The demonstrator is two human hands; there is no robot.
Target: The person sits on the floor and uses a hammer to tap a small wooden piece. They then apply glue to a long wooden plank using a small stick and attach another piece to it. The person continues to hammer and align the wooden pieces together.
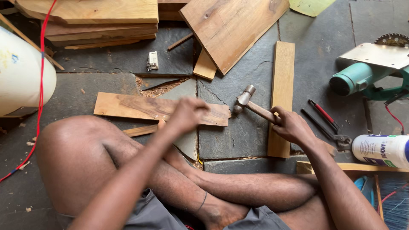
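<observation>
I sit cross-legged on a stone floor. My right hand [292, 125] grips the wooden handle of a hammer [251, 102], whose metal head hovers just right of a flat wooden plank [132, 106] lying in front of me. My left hand [186, 114] is blurred with motion and rests over the right part of that plank; whether it holds anything I cannot tell. A thin wood strip [140, 130] lies under the plank's near edge. A narrow upright board [282, 85] lies beneath my right hand.
Stacked planks [93, 17] and a wide board [232, 25] lie at the top. A teal circular saw [370, 72] and red-handled pliers [326, 119] are at right, a white glue bottle [381, 150] nearer. A white bucket [21, 76] and red cable [41, 85] are at left.
</observation>
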